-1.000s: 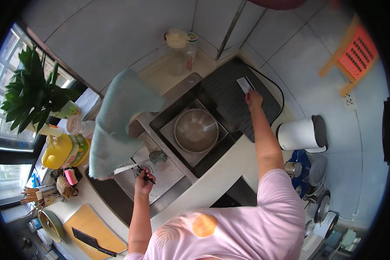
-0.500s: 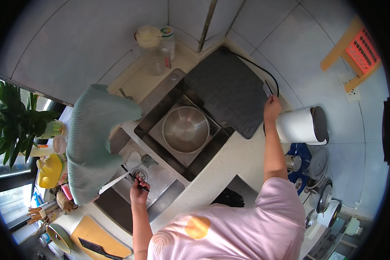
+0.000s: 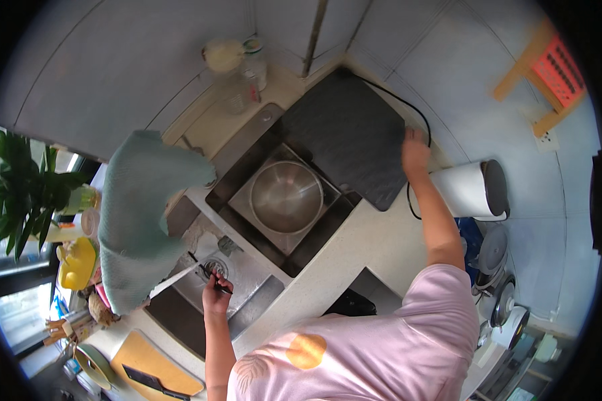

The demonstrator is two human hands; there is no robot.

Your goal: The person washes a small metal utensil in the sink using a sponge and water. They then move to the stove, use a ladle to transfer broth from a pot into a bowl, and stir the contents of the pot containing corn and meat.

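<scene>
My left hand [image 3: 217, 298] is closed around the handle of a thin black-handled tool [image 3: 222, 286], above the left sink basin [image 3: 247, 304]. The tool's far end is hard to make out beside a narrow white strip. Out to the right, my right hand [image 3: 415, 154] rests at the right edge of a dark grey ribbed mat [image 3: 344, 137]. Its fingers look stretched out, though slightly blurred, and nothing shows in them. A steel bowl [image 3: 287, 197] stands in the right sink basin [image 3: 237, 220], partly beside the mat, which overlaps that basin's far right corner.
A pale green cloth [image 3: 137, 214] hangs over the left side of the sink. A white cylindrical appliance [image 3: 461, 192] stands right of my forearm, near a black cord [image 3: 418, 113]. Clear containers [image 3: 231, 77] stand in the back corner. A wooden cutting board [image 3: 164, 361] lies lower left.
My right hand has shifted slightly up and left along the mat's edge. The small flat grey piece at its fingers no longer shows. My left hand stays nearly still with its tool.
</scene>
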